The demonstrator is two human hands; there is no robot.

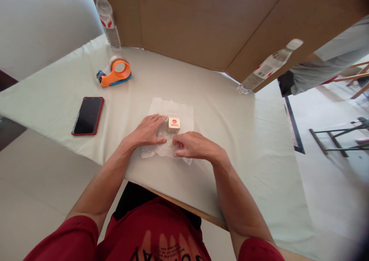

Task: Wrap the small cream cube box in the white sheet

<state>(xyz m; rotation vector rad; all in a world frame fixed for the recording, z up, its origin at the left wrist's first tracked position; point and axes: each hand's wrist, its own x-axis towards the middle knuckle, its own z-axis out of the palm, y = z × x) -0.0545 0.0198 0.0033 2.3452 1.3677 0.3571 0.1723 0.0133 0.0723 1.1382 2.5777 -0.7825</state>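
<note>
A sheet of clear bubble wrap [170, 106] lies spread on the cloth-covered table. On top of it sits a small cream box [173, 125] with red print on its upper face. My left hand [148, 130] lies over the left part of the wrap, fingers stretched toward the box and thumb apart, holding nothing. Just on the near side of the box, my right hand [191, 145] has its fingers curled and closed on the wrap's near right part. Its fingertips are partly hidden.
An orange and blue tape dispenser [117, 74] and a red-cased phone [88, 116] lie to the left. Water bottles stand at the back left [108, 20] and right [268, 68], before a large cardboard panel [184, 22]. Beyond it, a person's grey clothing [323, 67] shows.
</note>
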